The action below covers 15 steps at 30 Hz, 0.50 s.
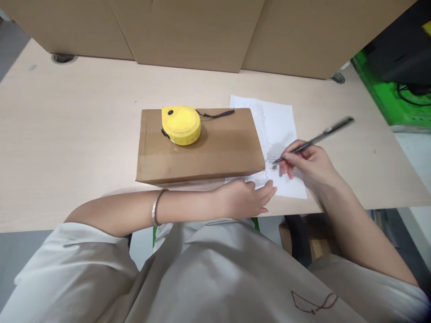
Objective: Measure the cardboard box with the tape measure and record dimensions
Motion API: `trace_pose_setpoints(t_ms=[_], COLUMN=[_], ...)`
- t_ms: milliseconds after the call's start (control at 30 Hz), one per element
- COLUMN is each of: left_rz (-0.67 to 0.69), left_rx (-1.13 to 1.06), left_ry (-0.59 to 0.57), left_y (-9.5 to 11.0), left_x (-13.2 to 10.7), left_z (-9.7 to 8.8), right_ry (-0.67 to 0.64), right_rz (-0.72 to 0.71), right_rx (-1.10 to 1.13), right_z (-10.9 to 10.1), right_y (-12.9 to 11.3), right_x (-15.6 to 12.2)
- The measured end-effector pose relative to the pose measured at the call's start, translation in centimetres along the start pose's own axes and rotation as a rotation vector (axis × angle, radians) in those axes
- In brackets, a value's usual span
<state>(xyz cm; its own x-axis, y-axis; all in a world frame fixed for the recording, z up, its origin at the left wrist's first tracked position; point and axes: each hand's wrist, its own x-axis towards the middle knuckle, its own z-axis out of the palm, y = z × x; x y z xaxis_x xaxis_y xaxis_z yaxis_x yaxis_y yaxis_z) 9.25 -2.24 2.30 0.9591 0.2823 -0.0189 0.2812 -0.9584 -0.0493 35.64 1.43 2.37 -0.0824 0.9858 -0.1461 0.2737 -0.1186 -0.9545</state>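
My right hand (308,163) grips a dark pen (316,139) with its tip on a white sheet of paper (278,125) that carries lines of writing. My left hand (247,197) lies flat with fingers stretched out on the sheet's near left corner, at the desk's front edge. A flat brown cardboard box (198,152) lies just left of the paper and partly over it. On top of the box sits a yellow tape measure (181,124) with a black wrist strap (217,115).
The pale wooden desk (67,134) stretches left and right. Large cardboard panels (188,31) stand along its back edge. A green crate (393,94) with a black cable sits at the far right. Cable grommets mark the back corners.
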Motion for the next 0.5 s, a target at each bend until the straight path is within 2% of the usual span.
trace_pose_setpoints(t_ms=[100,267,433,500], left_rz=[-0.073,-0.113,-0.123,-0.105], left_rx=[-0.022,-0.106,-0.252,-0.257], left_ry=[-0.021,0.053,-0.025,-0.003], left_y=[-0.2,-0.5,-0.5,-0.6], left_x=[0.8,0.7,1.3,1.3], left_z=[-0.2,-0.2,0.2,0.2], right_ry=[-0.085,-0.048,-0.002,-0.019], right_rz=[-0.047,0.006,0.052,0.059], right_rx=[0.059,-0.025,-0.124,-0.129], right_z=[0.5,1.2,1.5,1.4], right_y=[0.7,0.7,0.2,0.2], right_x=[-0.2,-0.4,-0.4,-0.4])
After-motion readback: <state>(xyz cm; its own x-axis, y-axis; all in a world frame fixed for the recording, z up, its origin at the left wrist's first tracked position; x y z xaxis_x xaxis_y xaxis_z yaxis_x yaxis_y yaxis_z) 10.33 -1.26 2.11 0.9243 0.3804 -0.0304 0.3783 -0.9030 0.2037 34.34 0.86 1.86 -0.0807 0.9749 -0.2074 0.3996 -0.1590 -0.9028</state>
